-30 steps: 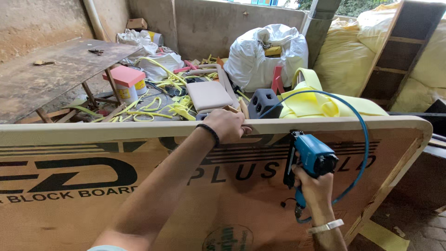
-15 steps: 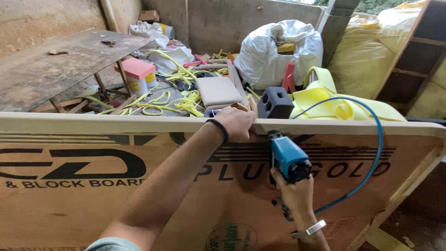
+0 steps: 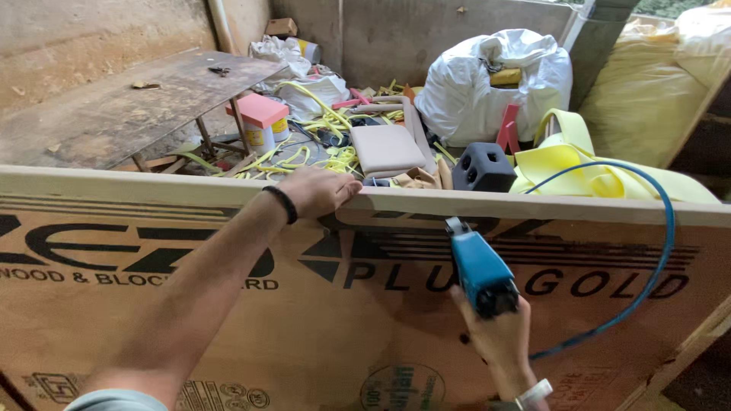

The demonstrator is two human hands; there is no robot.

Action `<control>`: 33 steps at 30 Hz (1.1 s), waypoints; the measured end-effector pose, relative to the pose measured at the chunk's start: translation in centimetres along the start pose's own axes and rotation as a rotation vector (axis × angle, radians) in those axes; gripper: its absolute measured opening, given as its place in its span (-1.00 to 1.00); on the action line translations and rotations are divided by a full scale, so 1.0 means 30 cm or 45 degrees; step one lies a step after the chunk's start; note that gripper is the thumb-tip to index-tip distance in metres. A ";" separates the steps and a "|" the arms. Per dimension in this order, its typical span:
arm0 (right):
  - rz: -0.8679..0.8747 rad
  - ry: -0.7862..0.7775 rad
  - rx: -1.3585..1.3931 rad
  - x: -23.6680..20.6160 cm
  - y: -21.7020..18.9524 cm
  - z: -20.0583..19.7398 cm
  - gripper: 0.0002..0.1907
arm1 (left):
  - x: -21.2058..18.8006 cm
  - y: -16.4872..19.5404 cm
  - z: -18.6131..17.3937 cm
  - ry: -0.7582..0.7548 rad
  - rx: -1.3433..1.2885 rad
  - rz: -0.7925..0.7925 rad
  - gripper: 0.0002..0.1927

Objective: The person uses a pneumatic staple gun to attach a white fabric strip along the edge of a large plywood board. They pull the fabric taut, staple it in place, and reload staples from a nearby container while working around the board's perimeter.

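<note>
Cluttered workshop, left hand [image 3: 316,190] gripping plywood board [image 3: 304,304] top edge, right hand [image 3: 499,335] clasping blue nail gun [image 3: 476,266]

- We see a tan plywood board [image 3: 228,320] printed with black letters and stripes.
- We see a blue air tool [image 3: 478,268] with a black rear, fed by a blue hose [image 3: 661,251].
- We note 1 black wristband [image 3: 286,204].
- We see yellow strips [image 3: 320,144], a white sack [image 3: 487,84], a dark grey block [image 3: 484,167] and a pink-lidded tin [image 3: 260,122].
</note>
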State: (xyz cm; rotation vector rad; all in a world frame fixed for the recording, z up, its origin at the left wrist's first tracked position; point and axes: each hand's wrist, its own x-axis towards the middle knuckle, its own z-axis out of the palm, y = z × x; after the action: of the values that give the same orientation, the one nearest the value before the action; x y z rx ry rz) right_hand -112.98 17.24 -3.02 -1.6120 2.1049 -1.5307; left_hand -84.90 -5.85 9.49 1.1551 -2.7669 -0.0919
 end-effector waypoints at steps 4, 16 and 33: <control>0.066 -0.050 -0.100 0.042 -0.017 0.043 -0.68 | -0.066 0.068 -0.036 0.013 0.063 0.018 -0.70; 0.025 -0.122 0.003 0.036 -0.187 0.113 -0.81 | -0.063 0.085 -0.104 -0.062 0.066 0.065 -0.65; 0.274 -0.415 0.047 -0.027 -0.313 0.205 -0.69 | 0.055 -0.081 -0.006 -0.072 -0.285 0.264 -0.54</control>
State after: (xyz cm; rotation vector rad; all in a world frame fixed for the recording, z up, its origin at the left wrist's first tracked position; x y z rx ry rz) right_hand -102.65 14.39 0.38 -1.4505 1.9829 -1.1465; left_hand -84.32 -8.73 9.58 0.8199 -2.8161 -0.4052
